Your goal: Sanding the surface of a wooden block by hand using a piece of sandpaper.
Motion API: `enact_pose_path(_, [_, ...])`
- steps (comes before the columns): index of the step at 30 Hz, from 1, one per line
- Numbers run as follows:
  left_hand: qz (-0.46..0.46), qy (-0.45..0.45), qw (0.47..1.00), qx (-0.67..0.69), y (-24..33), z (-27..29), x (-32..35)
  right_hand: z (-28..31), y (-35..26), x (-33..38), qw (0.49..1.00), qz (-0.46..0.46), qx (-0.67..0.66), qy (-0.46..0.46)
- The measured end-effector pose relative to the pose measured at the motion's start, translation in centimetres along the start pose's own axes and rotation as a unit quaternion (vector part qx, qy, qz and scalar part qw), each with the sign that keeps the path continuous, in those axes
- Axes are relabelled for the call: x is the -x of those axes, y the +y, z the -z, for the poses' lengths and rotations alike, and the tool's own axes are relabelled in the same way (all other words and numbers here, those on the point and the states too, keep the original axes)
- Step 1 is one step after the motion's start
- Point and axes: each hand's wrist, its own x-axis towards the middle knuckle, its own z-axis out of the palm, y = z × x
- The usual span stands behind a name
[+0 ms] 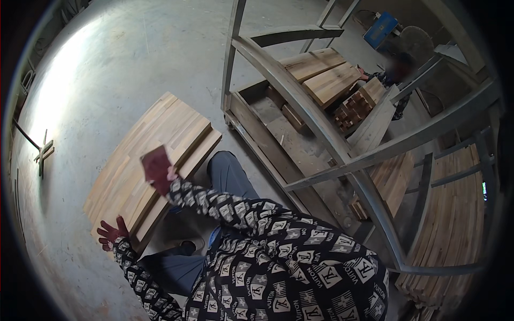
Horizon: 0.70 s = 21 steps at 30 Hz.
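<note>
I'm steadying the wooden panel stack point(155, 166): left hand point(111, 233) spread at its near corner, right hand point(156, 170) flat on top; next needs a firm grip.

Stack of jointed wooden panels point(155, 160) lying flat on the concrete floor point(118, 59). Left hand point(111, 233), fingers spread, at the stack's near lower edge. Right hand point(156, 170), blurred, over the top panel; grip can't be read. Grey metal frame cart point(300, 107) just right of the stack, carrying more boards point(326, 77). Another person point(393, 75) beyond the cart.
</note>
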Motion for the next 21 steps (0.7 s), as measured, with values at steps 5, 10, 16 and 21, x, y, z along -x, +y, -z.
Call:
enact_pose_path(5, [-0.01, 0.03, 0.999, -0.006, 0.4, -0.4, -0.5, -4.2, -11.6, 1.5, 0.983, 0.141, -0.101, -0.066])
enact_pose_path(10, [-0.014, 0.06, 0.998, -0.01, -0.3, -2.0, -0.9, 1.6, -1.8, -1.0, 0.977, 0.158, -0.137, -0.047])
enact_pose_path(16, [-0.015, 0.112, 0.993, -0.016, -0.8, -2.0, -0.6, 13.0, 11.6, -5.4, 0.998, -0.01, 0.059, -0.008])
enact_pose_path(21, [-0.021, 0.118, 0.993, 0.0, -0.2, -1.4, -0.4, 6.4, 4.7, -2.7, 0.997, -0.026, 0.071, 0.008])
